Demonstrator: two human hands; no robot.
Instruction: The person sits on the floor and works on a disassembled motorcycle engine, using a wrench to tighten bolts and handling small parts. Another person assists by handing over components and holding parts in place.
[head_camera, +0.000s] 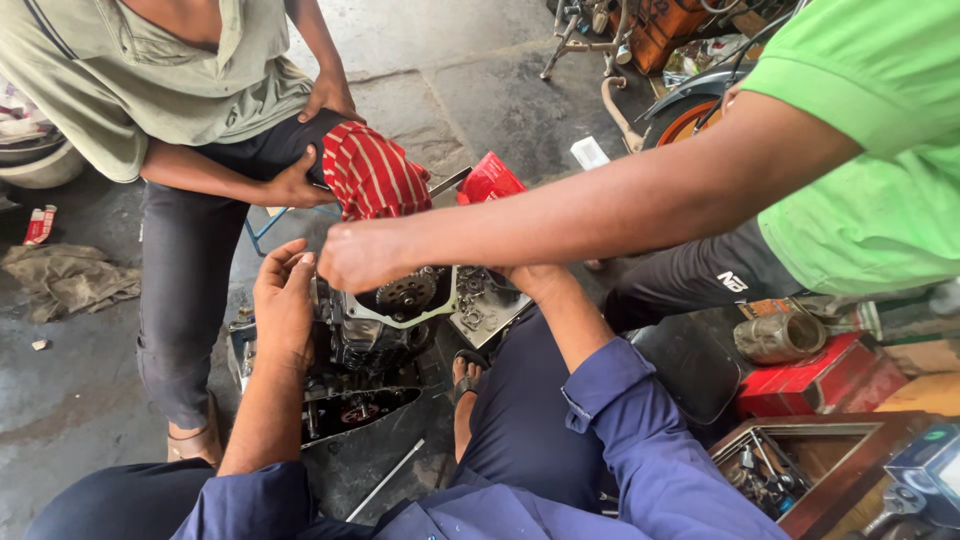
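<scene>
Nearest the camera are the person's own two blue sleeves, one on each arm, reaching forward over a dark blue trouser leg. The left hand lies flat against the left side of one engine block, fingers pressed together and curled over its top edge. The right hand is mostly hidden behind a co-worker's forearm; I cannot tell whether it is spread or closed. The engine block sits on the oily concrete floor between the person's knees, showing one toothed sprocket in its open side. One co-worker in a green shirt has a closed fist over the top of the engine. A second co-worker crouches opposite, holding one red striped cloth. One red metal box and one tray of tools lie to the right.
</scene>
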